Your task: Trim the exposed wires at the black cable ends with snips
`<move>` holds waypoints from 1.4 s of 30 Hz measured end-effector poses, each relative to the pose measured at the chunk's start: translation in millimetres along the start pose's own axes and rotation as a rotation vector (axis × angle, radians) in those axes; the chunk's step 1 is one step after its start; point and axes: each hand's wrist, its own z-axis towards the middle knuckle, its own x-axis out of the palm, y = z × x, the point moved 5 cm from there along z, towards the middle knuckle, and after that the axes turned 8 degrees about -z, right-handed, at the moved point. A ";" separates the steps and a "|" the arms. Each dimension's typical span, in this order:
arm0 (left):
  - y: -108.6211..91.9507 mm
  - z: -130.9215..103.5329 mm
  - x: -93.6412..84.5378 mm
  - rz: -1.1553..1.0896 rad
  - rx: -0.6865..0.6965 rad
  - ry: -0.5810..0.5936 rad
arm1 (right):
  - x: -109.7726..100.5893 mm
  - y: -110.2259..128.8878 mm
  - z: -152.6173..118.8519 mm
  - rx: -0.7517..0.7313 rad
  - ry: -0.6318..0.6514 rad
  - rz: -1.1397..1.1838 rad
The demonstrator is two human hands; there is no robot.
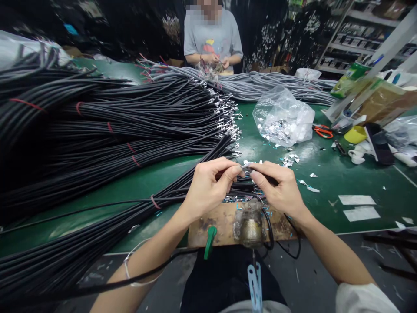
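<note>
My left hand (211, 184) is closed in a pinch above a worn wooden board (202, 228). My right hand (279, 184) is pinched opposite it. Between the fingertips shows a small silvery cable end (246, 165), which both hands grip; its finer detail is too small to make out. Beneath the hands lie black cables (176, 187), some with stripped ends and bits of blue wire near them. A metal device (252, 228) sits on the board below my hands, beside a green lever handle (210, 241).
Large bundles of black cable (130, 117) tied with red bands cover the left. A clear plastic bag (283, 117) of scraps lies beyond my right hand, near orange-handled scissors (323, 131). Grey cables (260, 84) run across the back. A co-worker (213, 39) handles wires opposite.
</note>
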 end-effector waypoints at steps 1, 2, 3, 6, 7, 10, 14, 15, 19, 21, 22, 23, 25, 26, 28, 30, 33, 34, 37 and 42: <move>0.2 -0.3 0.0 0.020 0.010 -0.007 | -0.8 0.3 -0.7 -0.001 -0.013 -0.040; 0.3 -0.4 0.0 0.035 0.017 -0.014 | -1.6 0.8 -1.5 -0.004 -0.030 -0.076; 0.7 -0.3 0.0 0.042 0.016 -0.018 | -2.2 1.3 -2.3 -0.007 -0.047 -0.103; 2.7 0.7 0.5 -0.012 -0.044 0.015 | -3.3 3.5 -4.0 -0.022 -0.079 -0.139; 3.6 1.1 1.0 -0.057 -0.083 0.053 | -3.7 4.2 -3.9 -0.032 -0.080 -0.132; 3.5 0.8 1.2 -0.186 -0.178 0.192 | -4.8 2.9 -0.5 -0.044 -0.027 -0.054; -7.4 1.1 -11.8 -0.123 -0.012 0.092 | -14.5 -11.4 7.2 0.104 -0.049 0.047; -10.8 0.5 -14.3 -0.040 0.067 0.034 | -16.0 -14.9 8.3 0.147 -0.051 0.099; -14.8 -5.4 -0.9 0.330 0.316 0.013 | -7.0 -17.2 7.1 0.224 0.117 0.275; -11.0 -8.0 8.9 0.426 0.378 0.039 | -3.6 -15.4 5.1 0.223 0.143 0.233; -8.7 -9.0 12.2 0.456 0.395 0.040 | -3.2 -14.5 4.4 0.214 0.125 0.193; -6.4 -9.7 14.4 0.478 0.402 0.037 | -3.5 -13.6 4.0 0.198 0.096 0.152; -2.8 -10.4 16.6 0.499 0.399 0.030 | -4.9 -11.0 3.2 0.142 0.019 0.081; -1.9 -10.6 16.7 0.503 0.396 0.025 | -5.9 -9.1 2.5 0.097 -0.024 0.051; -1.8 -10.8 16.8 0.501 0.393 0.024 | -7.2 -4.6 -0.3 -0.016 -0.108 -0.009; -3.1 -11.3 17.1 0.497 0.395 0.026 | -6.7 0.5 -4.9 -0.154 -0.180 -0.100; -3.9 -12.2 18.7 0.511 0.381 0.016 | -2.2 8.5 -12.7 -0.385 -0.259 -0.283; -3.8 -12.8 19.4 0.527 0.379 0.005 | -0.4 10.4 -14.3 -0.440 -0.274 -0.327; -4.7 -15.2 21.5 0.602 0.422 -0.040 | 2.7 6.5 -11.0 -0.356 -0.246 -0.296; -1.5 -16.1 21.3 0.590 0.408 -0.075 | 2.1 1.9 -8.2 -0.318 -0.284 -0.282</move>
